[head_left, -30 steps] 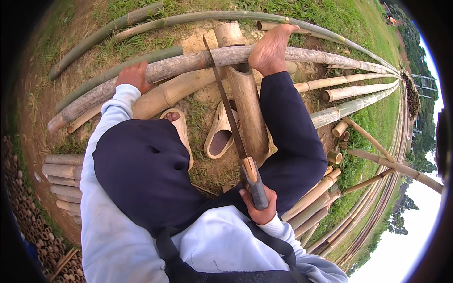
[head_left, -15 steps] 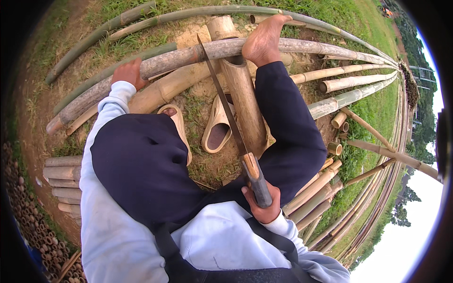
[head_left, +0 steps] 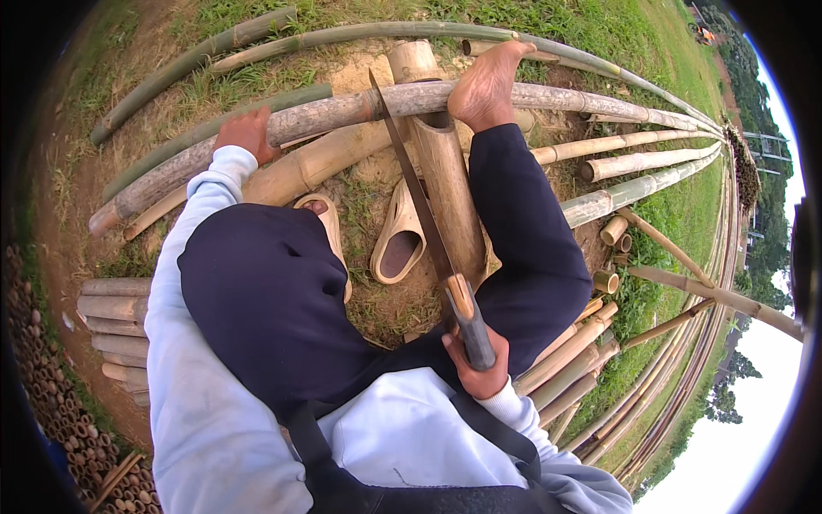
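Observation:
My right hand is wrapped round the handle of a handsaw, whose blade points away from me. Near its tip the blade lies against a long greyish bamboo pole. That pole rests across a thick bamboo post, and my bare foot presses on it right of the blade. Left of the blade, my left hand grips the same pole from above, the fingers curled over its far side. My other foot wears a beige clog; an unworn beige clog lies beside the post.
Green bamboo poles lie on the grass beyond. Short cut bamboo lengths are stacked at left and beside my right leg. A bamboo rack stands at right. Many cut tubes are piled at lower left.
The whole view has shifted slightly, so the scene sits a little lower and to the right. Both hands keep their holds, and the blade stays at the same spot on the pole.

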A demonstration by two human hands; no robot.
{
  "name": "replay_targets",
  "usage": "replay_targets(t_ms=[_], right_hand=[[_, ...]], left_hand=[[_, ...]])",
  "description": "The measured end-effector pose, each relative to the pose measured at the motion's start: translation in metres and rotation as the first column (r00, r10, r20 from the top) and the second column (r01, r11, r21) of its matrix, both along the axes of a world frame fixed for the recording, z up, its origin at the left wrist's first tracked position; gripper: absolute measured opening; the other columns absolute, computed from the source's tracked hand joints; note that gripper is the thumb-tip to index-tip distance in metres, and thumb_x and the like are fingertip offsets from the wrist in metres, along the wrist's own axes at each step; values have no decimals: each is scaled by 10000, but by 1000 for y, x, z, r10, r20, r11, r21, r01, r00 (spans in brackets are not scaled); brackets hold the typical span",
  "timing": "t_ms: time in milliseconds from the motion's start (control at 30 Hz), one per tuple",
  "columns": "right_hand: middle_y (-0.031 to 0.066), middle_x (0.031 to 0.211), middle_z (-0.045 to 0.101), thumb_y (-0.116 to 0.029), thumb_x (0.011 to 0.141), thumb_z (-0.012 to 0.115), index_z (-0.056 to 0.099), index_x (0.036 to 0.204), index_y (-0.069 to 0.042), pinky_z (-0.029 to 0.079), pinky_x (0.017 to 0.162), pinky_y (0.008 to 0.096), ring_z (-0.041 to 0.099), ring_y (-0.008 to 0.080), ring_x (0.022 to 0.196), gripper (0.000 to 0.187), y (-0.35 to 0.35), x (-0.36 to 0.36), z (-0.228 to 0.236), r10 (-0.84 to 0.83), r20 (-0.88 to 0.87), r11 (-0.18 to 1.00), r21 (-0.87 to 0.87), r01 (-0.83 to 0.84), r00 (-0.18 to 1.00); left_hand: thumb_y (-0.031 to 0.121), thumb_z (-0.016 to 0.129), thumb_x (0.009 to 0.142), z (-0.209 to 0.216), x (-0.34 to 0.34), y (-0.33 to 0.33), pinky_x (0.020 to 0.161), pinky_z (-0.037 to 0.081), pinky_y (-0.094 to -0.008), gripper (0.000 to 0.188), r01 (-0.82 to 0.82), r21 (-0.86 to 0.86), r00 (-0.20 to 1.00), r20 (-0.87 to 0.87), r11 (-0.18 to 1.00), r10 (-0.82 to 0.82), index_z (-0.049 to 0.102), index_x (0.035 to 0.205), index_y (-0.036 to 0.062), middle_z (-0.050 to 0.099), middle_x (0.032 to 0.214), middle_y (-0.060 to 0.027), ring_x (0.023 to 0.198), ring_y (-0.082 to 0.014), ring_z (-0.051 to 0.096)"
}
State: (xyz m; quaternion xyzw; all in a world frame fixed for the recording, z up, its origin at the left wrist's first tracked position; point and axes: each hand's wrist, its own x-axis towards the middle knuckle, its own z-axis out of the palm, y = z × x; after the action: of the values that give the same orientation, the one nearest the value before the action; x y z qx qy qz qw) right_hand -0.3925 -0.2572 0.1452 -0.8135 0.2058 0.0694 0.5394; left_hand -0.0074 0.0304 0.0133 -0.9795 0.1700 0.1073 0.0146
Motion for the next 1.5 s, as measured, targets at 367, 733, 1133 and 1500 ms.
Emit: replay_targets(t_ms=[367, 733, 1133, 1500], right_hand=[[66, 699, 582, -118, 887, 751, 637, 953, 22, 486, 678, 321, 542, 130, 692, 192, -6, 158, -74, 20, 133, 999, -30, -16, 991], [54, 761, 635, -137, 880, 799, 670, 972, 19, 486, 691, 297, 580, 110, 736, 222, 1, 113, -59, -16, 160, 994, -102, 33, 987], [107, 975, 727, -23, 888, 733, 637, 1305, 12, 509, 829, 274, 650, 98, 893, 429, -2, -17, 21, 6, -16, 1000, -4, -6, 1000], [137, 740, 611, -107, 876, 747, 642, 1006, 6, 492, 678, 353, 551, 159, 680, 202, 3, 121, -71, 5, 126, 1000, 11, -7, 992]], left_hand=[[367, 830, 742, -6, 3, -12, 936, 549, -483, 611, 55, -31, 999, 1, 998, -55, 565, 1219, 90, 696, 1190, -173, 1088, -383, 677], [350, 845, 720, -7, -1, 0, 937, 547, -489, 617, -30, -28, 1000, -6, 999, 30, 564, 1204, 91, 692, 1183, -166, 1077, -391, 672], [360, 858, 722, -8, -3, 2, 951, 539, -484, 636, -5, -3, 1000, 26, 1000, 5, 562, 1219, 96, 688, 1204, -153, 1112, -396, 657], [323, 832, 725, -8, 3, -5, 935, 541, -495, 594, 25, -27, 1000, 17, 999, -24, 573, 1206, 89, 701, 1166, -170, 1065, -402, 673]])
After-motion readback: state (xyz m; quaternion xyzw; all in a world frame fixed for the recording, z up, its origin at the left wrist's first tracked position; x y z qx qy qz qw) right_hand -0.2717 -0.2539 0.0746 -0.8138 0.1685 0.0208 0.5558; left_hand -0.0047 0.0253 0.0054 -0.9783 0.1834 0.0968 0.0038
